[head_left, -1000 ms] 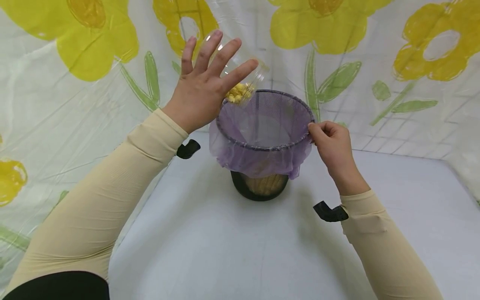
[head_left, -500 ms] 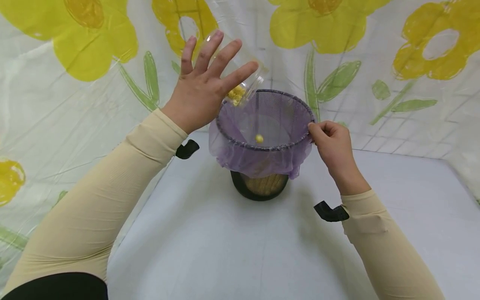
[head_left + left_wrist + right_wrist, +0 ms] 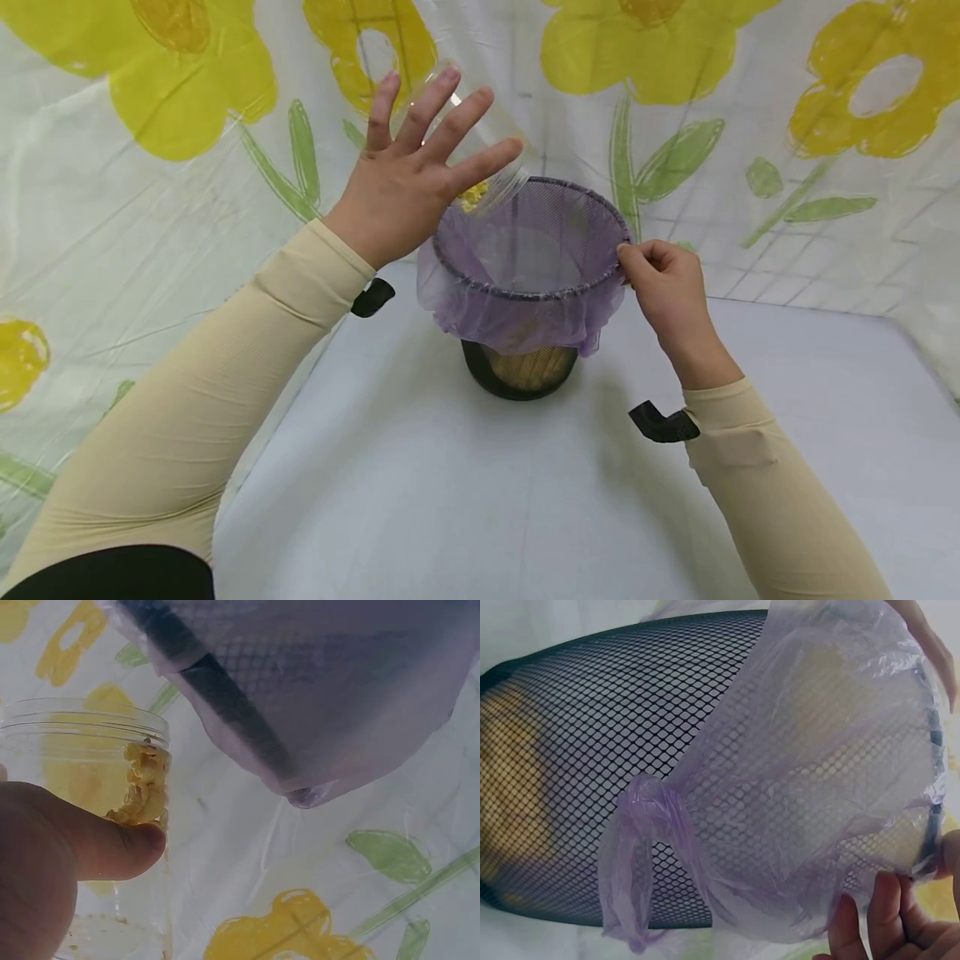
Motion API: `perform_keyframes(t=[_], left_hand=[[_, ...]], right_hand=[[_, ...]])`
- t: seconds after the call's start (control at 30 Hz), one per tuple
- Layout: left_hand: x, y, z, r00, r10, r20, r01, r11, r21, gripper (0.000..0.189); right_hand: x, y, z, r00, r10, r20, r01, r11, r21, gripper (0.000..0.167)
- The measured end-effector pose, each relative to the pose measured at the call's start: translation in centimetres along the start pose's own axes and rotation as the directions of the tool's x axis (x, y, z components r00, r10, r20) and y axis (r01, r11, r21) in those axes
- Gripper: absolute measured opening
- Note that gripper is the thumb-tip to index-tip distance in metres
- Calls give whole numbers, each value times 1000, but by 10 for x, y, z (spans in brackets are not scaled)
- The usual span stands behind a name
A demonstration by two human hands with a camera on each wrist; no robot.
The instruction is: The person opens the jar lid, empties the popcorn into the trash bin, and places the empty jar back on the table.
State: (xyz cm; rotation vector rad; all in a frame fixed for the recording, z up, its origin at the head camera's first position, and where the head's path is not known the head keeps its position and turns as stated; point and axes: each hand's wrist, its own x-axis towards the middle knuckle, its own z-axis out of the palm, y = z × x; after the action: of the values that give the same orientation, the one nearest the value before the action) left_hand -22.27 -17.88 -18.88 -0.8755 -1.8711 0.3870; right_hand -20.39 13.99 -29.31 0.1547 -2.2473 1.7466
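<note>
My left hand (image 3: 408,183) grips a clear plastic jar (image 3: 512,182) from the side, tilting its mouth over the bin's left rim. Some yellow popcorn (image 3: 142,784) clings along the jar wall near the mouth in the left wrist view, by the thumb. Below stands a black mesh wastebasket (image 3: 517,385), lined with a thin purple bin bag (image 3: 517,321) folded over its rim. Thumb and fingers of my right hand (image 3: 670,292) pinch the bag at the right side of the rim. Through the mesh near the base, a yellowish mass (image 3: 514,780) shows.
The wastebasket stands on a white-covered table (image 3: 450,500). Behind it hangs a pale curtain (image 3: 750,50) with yellow flowers. A knotted tail of the bag (image 3: 634,862) hangs down the mesh in the right wrist view.
Less popcorn shows in the jar than a second ago. One piece was falling into the bag half a second ago. My left hand shifted slightly right and down; the right hand stays put.
</note>
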Motion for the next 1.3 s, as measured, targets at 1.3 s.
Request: perform_keyframes(t=[1.3], left_hand=[[-2,1,6,983,182,-9,-180,978,106,79]], right_hand=[[1,2,1,1000,12,14,-12,1000,9,28]])
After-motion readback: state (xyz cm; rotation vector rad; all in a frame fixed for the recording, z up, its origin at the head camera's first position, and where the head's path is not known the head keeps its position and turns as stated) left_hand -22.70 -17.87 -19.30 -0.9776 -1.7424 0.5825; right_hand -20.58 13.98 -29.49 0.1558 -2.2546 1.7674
